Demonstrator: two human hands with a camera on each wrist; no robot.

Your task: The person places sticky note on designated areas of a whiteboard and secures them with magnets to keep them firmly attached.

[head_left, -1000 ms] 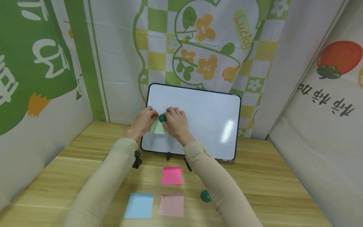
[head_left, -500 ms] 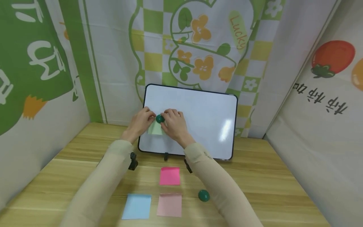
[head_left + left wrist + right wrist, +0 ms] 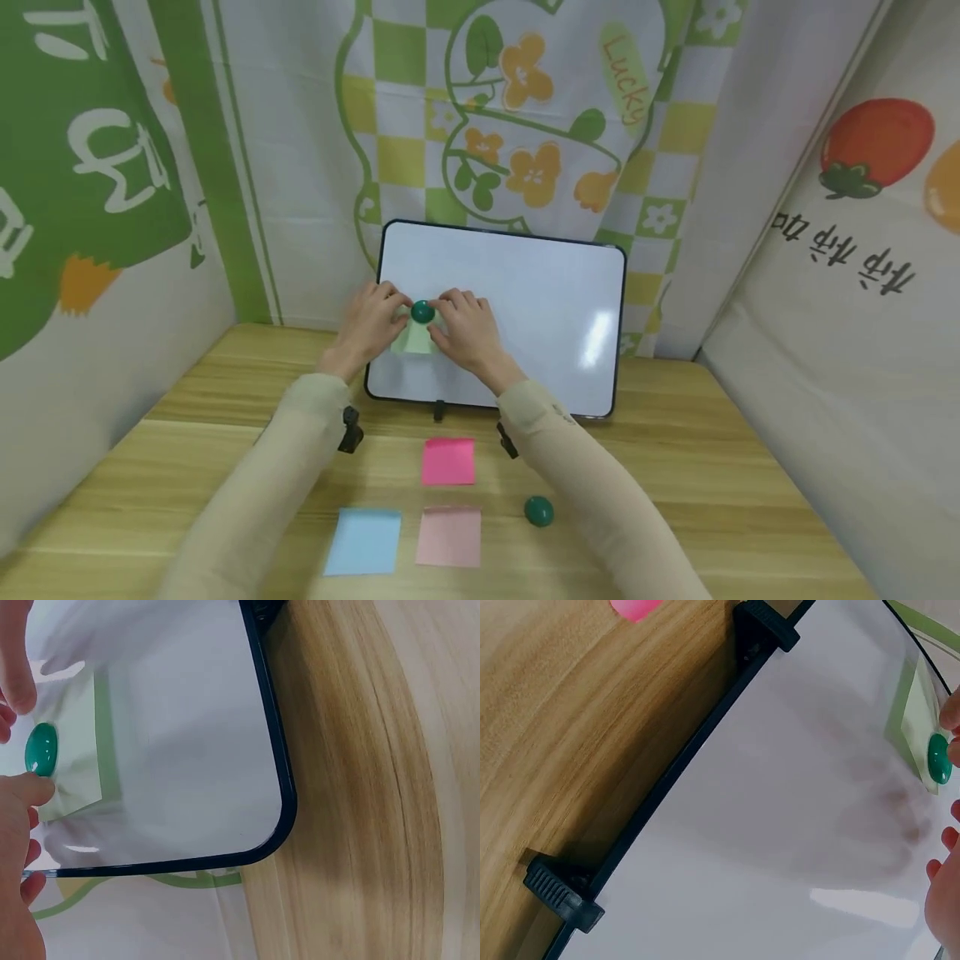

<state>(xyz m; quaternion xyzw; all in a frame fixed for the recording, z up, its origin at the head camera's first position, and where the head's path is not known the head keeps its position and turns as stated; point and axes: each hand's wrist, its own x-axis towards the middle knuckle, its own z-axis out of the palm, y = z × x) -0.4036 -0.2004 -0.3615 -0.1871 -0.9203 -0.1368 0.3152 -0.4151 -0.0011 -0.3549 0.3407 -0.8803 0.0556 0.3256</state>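
Observation:
A pale green sticky note [image 3: 418,338] lies against the whiteboard [image 3: 525,325], left of its middle, its lower part standing off the surface. Over the note's upper part sits a round dark green magnet [image 3: 422,312]. My left hand [image 3: 369,323] is at the magnet's left side; in the left wrist view one fingertip touches the rim of the magnet [image 3: 41,750]. On the other side my right hand [image 3: 468,332] has its thumb and forefinger spread apart; in that same view its fingertip [image 3: 21,697] shows a small gap to the magnet.
On the wooden table lie a bright pink note [image 3: 448,461], a blue note [image 3: 363,542], a dusty pink note [image 3: 448,537] and a second green magnet [image 3: 538,511]. Black clip feet [image 3: 562,892] hold the board's lower edge. A patterned curtain [image 3: 300,167] hangs behind.
The right fingers have loosened from the magnet and moved slightly right. The left hand has shifted its fingers from the note's corner to the magnet's left side. The head view has drifted a little.

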